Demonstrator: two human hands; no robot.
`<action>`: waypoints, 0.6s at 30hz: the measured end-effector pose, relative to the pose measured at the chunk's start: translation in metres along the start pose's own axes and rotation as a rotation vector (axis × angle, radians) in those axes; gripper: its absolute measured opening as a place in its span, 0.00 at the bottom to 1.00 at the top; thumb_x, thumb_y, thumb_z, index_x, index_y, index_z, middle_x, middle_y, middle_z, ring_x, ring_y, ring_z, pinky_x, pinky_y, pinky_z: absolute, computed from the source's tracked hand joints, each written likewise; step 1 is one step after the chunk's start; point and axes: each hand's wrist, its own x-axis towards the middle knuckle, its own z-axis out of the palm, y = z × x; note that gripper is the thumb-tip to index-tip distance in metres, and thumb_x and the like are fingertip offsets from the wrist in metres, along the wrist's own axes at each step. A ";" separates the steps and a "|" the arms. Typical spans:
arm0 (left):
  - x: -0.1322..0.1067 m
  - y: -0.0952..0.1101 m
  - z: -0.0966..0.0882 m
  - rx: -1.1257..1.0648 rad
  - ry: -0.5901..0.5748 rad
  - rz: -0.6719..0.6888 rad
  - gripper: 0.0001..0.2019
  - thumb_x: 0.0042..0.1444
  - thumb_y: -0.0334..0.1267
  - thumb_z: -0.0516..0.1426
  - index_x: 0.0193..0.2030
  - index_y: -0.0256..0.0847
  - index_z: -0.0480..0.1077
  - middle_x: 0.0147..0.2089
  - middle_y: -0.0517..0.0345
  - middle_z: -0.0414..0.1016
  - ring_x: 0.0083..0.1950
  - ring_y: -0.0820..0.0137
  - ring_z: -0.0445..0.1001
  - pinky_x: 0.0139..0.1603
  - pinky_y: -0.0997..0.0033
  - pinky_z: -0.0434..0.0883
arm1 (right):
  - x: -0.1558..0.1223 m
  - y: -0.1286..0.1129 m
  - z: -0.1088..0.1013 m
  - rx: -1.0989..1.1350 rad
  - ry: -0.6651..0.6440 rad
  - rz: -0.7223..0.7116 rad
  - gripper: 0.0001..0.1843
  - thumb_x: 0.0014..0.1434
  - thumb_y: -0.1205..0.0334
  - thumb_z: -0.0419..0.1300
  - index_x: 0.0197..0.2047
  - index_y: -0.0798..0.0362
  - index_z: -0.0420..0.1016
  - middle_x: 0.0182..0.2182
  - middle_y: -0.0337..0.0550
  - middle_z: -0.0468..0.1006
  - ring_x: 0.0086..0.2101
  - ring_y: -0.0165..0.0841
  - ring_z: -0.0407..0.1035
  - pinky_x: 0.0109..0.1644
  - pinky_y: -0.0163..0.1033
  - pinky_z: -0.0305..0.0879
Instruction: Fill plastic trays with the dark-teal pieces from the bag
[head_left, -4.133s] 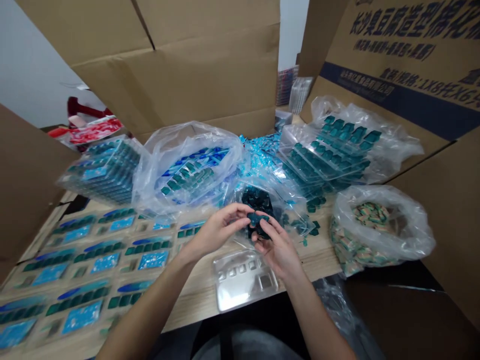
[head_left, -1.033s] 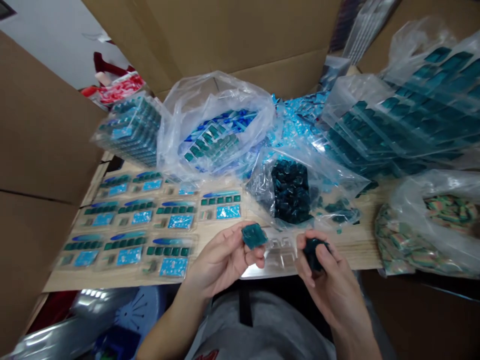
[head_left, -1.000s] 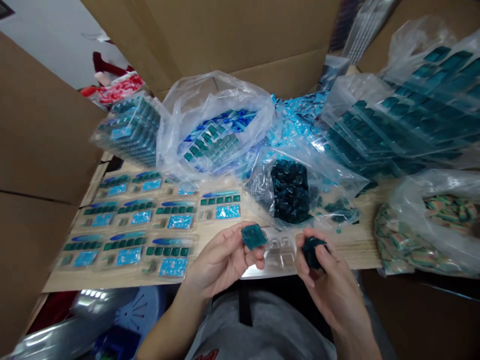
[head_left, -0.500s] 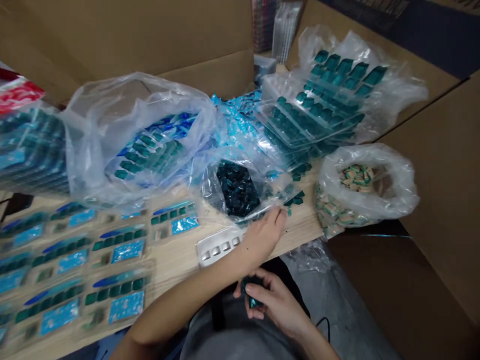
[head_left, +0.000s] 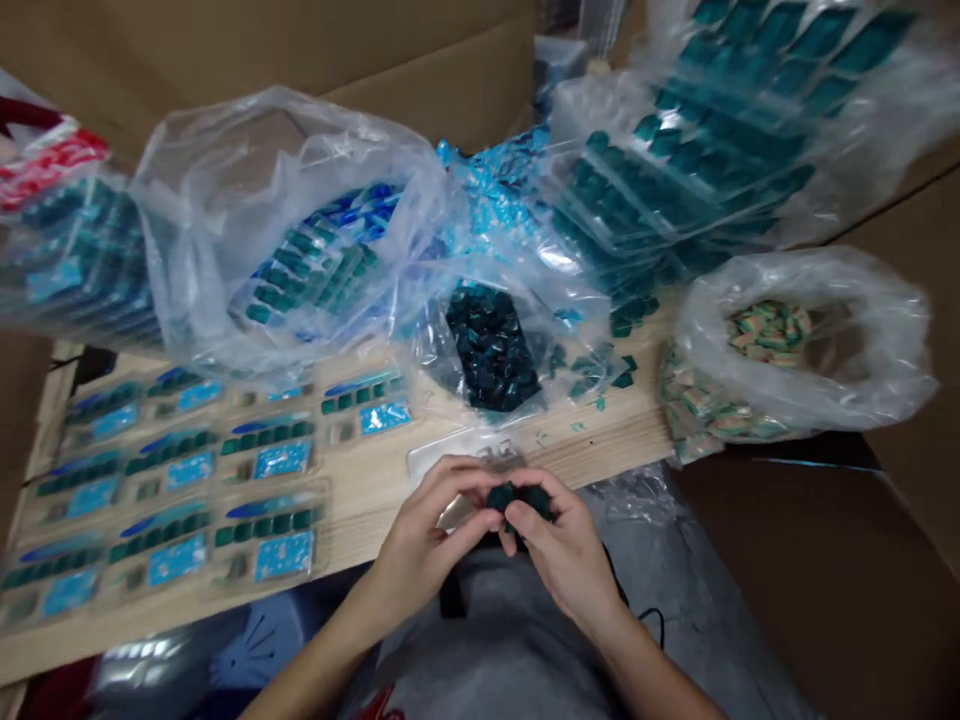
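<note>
My left hand (head_left: 431, 530) and my right hand (head_left: 562, 545) meet above the table's near edge, their fingers pinching dark teal moulded pieces (head_left: 517, 500) between them. The pieces are partly hidden by my fingers. Just beyond my hands lies a clear plastic blister tray (head_left: 457, 460), mostly covered by them. Farther on, an open clear bag (head_left: 442, 350) holds a heap of dark teal pieces (head_left: 491, 345). Several loose teal pieces (head_left: 592, 375) lie on the wood to its right.
Rows of blister cards with teal and blue pieces (head_left: 172, 490) cover the left of the wooden table (head_left: 600, 440). Bags of stacked teal trays (head_left: 675, 150), blue-and-teal pieces (head_left: 315, 250) and multicoloured pieces (head_left: 765, 340) stand behind. Cardboard box walls (head_left: 862, 560) surround the table.
My left hand has come back from the loose pieces by the bag. Both hands have moved together at the table edge, holding dark teal pieces between them, and the view has swung slightly.
</note>
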 end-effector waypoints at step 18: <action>-0.015 0.002 -0.028 -0.714 0.200 -0.150 0.08 0.54 0.38 0.64 0.40 0.43 0.74 0.36 0.58 0.75 0.37 0.74 0.74 0.38 0.78 0.72 | 0.005 -0.013 0.042 -0.109 -0.083 -0.124 0.05 0.56 0.61 0.66 0.38 0.45 0.76 0.32 0.36 0.78 0.21 0.26 0.71 0.20 0.29 0.67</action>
